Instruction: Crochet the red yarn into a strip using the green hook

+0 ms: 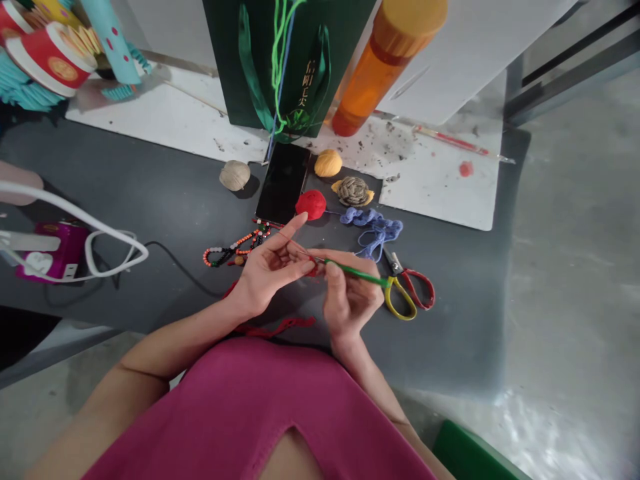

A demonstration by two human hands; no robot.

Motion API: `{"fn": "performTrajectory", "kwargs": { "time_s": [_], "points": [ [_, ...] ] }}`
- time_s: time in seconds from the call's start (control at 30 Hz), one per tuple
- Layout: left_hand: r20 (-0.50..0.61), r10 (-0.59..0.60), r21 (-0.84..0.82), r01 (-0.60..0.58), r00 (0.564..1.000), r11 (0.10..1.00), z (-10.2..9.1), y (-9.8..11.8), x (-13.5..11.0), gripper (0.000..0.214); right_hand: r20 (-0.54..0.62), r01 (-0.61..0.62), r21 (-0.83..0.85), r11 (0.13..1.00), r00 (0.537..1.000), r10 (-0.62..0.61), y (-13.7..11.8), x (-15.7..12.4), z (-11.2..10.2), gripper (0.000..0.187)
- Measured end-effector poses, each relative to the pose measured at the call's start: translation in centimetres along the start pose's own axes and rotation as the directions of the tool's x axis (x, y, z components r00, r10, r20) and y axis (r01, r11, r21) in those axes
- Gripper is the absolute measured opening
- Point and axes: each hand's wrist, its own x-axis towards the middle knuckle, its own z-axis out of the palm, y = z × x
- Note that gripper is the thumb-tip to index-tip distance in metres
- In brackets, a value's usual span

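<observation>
My right hand (353,293) grips a green crochet hook (357,272), its tip pointing left toward my other hand. Between the thumb and fingers of my left hand (273,267) is a small piece of red crochet work (313,268), and the hook's tip meets it there. The left index finger is raised, close to a ball of red yarn (311,205). A red crocheted strip (280,327) lies below my hands near the table edge. Just right of my right hand rest scissors (407,287) with red and yellow handles.
Behind my hands lie a black phone (283,183), a beaded string (233,248), a beige yarn ball (235,175), a yellow yarn ball (328,163), a grey crocheted flower (354,191) and blue yarn (375,227). A dark green bag (295,67) and an orange bottle (375,73) stand farther back. A white cable (100,223) loops at left.
</observation>
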Motion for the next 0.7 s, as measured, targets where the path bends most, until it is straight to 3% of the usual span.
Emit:
{"fn": "performTrajectory", "kwargs": {
  "time_s": [0.07,0.13,0.27,0.33,0.4,0.5,0.7],
  "points": [
    [-0.008,0.022,-0.001,-0.022,1.0,1.0,-0.04,-0.07,0.02,0.073,0.059,0.158,-0.082,0.984,0.986,-0.153,0.1,0.11,-0.11,0.023],
    [-0.002,0.022,-0.02,-0.022,1.0,1.0,-0.04,-0.12,0.05,0.073,0.07,0.189,-0.07,0.979,0.98,-0.184,0.29,0.17,-0.05,0.032],
    [0.041,-0.047,-0.065,0.049,0.998,0.997,0.0,-0.15,0.08,0.068,-0.015,-0.004,0.172,0.985,1.0,0.007,0.65,0.22,0.44,0.018],
    [0.045,-0.07,-0.072,0.073,0.997,0.995,-0.03,-0.15,0.09,0.066,-0.017,-0.12,0.304,0.945,0.991,0.131,0.73,0.3,0.68,0.006],
    [0.047,-0.078,-0.074,0.081,0.996,0.994,-0.1,-0.16,0.08,0.064,0.02,-0.225,0.387,0.894,0.972,0.236,0.74,0.41,0.79,0.009],
    [0.054,-0.081,-0.076,0.085,0.995,0.993,-0.18,-0.19,0.05,0.062,0.077,-0.318,0.407,0.856,0.946,0.315,0.69,0.6,0.69,0.017],
    [0.042,-0.095,-0.05,0.097,0.995,0.994,-0.03,-0.04,-0.06,0.069,0.109,-0.356,0.343,0.869,0.934,0.34,0.55,0.81,0.5,0.02]
  ]
}}
